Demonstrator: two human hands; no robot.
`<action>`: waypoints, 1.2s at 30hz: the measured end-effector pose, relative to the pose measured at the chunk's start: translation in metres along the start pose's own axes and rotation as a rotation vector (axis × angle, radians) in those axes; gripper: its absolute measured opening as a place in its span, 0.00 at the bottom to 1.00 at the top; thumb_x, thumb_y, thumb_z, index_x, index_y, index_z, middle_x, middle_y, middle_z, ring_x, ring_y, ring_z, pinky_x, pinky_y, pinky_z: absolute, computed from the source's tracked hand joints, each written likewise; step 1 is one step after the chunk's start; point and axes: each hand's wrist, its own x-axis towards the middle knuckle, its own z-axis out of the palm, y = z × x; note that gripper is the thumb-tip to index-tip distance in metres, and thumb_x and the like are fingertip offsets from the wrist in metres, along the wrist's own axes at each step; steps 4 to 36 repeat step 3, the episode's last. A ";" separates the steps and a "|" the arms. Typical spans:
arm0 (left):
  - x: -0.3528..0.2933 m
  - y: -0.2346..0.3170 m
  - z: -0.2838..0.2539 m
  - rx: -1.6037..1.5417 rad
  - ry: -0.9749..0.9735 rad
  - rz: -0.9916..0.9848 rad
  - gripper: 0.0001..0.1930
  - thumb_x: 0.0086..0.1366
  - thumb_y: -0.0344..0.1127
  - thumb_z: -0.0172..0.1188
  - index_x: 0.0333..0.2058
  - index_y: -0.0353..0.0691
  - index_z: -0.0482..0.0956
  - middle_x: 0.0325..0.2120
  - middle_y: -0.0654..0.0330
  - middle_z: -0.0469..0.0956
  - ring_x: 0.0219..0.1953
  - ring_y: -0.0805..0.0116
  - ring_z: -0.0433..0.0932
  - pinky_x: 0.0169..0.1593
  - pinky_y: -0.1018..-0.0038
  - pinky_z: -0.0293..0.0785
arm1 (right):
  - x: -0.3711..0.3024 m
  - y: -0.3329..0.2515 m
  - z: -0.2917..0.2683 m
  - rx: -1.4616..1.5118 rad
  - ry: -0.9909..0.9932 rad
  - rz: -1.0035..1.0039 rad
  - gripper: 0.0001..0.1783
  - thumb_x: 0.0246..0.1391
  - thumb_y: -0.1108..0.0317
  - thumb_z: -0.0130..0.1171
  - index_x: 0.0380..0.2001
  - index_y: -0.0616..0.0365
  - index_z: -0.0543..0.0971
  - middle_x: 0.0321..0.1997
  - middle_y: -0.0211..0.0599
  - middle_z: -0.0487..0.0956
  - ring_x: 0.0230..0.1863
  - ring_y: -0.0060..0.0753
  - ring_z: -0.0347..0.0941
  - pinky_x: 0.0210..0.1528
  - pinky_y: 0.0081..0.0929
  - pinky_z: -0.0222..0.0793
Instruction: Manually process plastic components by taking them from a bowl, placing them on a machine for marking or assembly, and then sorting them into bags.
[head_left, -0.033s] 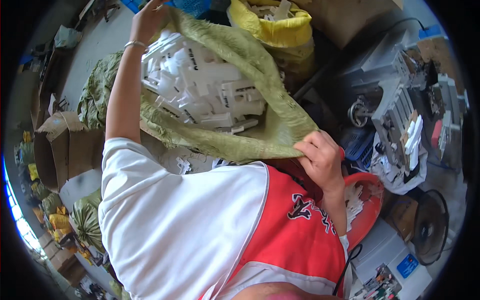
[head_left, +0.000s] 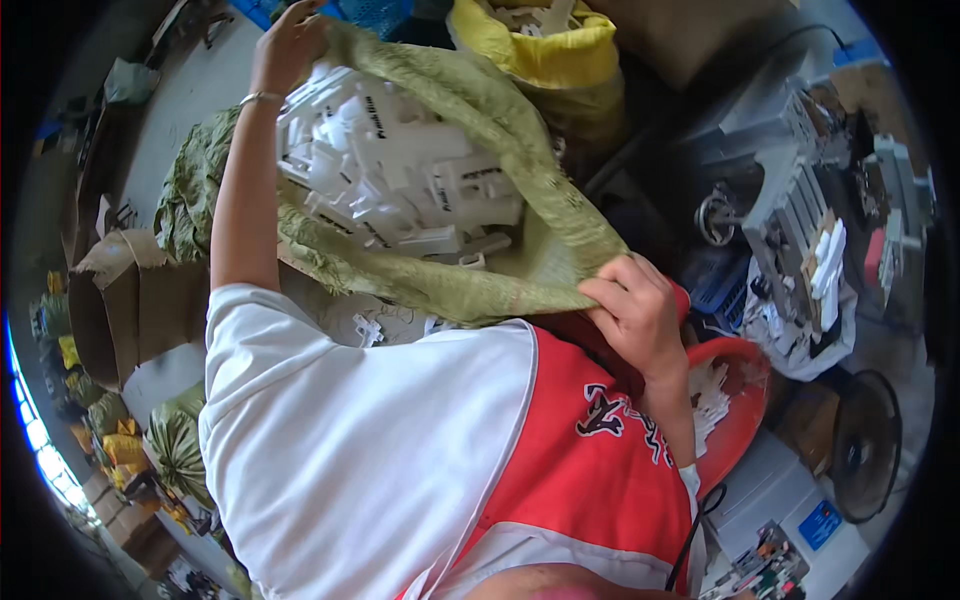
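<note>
A green woven sack [head_left: 540, 180] hangs wide open between my hands, its frayed rim stretched from upper left to right. My left hand [head_left: 288, 48], a bangle at its wrist, is closed on the far left part of the rim; the picture's top edge partly cuts it off. My right hand [head_left: 640, 308] pinches the near right corner of the rim in front of my red and white clothing. Inside the sack lies a heap of white plastic pieces [head_left: 385, 165], many with black printing. The bottom of the sack is hidden.
Behind stands a yellow sack [head_left: 540, 55] of pale pieces. A red basin [head_left: 735, 420] with white scraps is beside my right forearm. Grey machinery [head_left: 780, 200] stands at the right, above a black round fan [head_left: 865, 445]. An open cardboard box [head_left: 130, 300] is at the left.
Both hands and the sack rim appear very slightly farther left, with the whole view shifted a little. The grip on the sack is the same.
</note>
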 end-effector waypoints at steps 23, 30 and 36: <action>-0.015 -0.010 -0.008 0.163 0.048 0.419 0.19 0.61 0.38 0.59 0.51 0.47 0.73 0.43 0.66 0.79 0.47 0.72 0.76 0.52 0.81 0.68 | 0.004 -0.001 0.004 0.006 0.034 -0.045 0.14 0.38 0.70 0.63 0.34 0.52 0.77 0.33 0.32 0.72 0.32 0.39 0.69 0.36 0.34 0.67; -0.015 -0.010 -0.008 0.163 0.048 0.419 0.19 0.61 0.38 0.59 0.51 0.47 0.73 0.43 0.66 0.79 0.47 0.72 0.76 0.52 0.81 0.68 | 0.004 -0.001 0.004 0.006 0.034 -0.045 0.14 0.38 0.70 0.63 0.34 0.52 0.77 0.33 0.32 0.72 0.32 0.39 0.69 0.36 0.34 0.67; -0.015 -0.010 -0.008 0.163 0.048 0.419 0.19 0.61 0.38 0.59 0.51 0.47 0.73 0.43 0.66 0.79 0.47 0.72 0.76 0.52 0.81 0.68 | 0.004 -0.001 0.004 0.006 0.034 -0.045 0.14 0.38 0.70 0.63 0.34 0.52 0.77 0.33 0.32 0.72 0.32 0.39 0.69 0.36 0.34 0.67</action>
